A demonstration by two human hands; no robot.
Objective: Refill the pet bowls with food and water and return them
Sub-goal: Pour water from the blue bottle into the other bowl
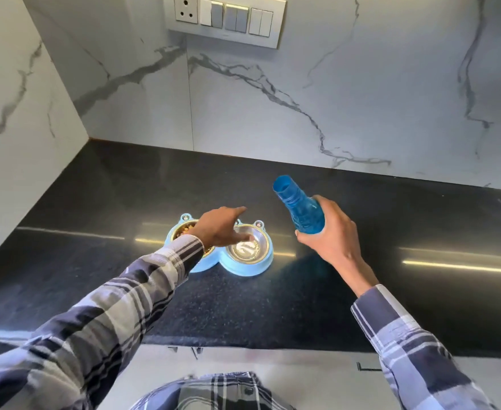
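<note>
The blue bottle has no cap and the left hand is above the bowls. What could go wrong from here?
1. The right hand grips the blue bottle tilted and uncapped; any water left might spill on the black counter.
2. The left hand hovers over the right steel bowl, which looks wet; a knock could slosh it.
3. Splashes might wet the kibble in the left bowl beside it.

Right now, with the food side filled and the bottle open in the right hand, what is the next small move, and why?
Probably tip the blue bottle over the right steel bowl. The right hand holds it uncapped, beside the feeder, not above it. The left bowl shows kibble; whether the right one holds water I cannot tell. The left hand hovers over the bowls and should clear first.
</note>
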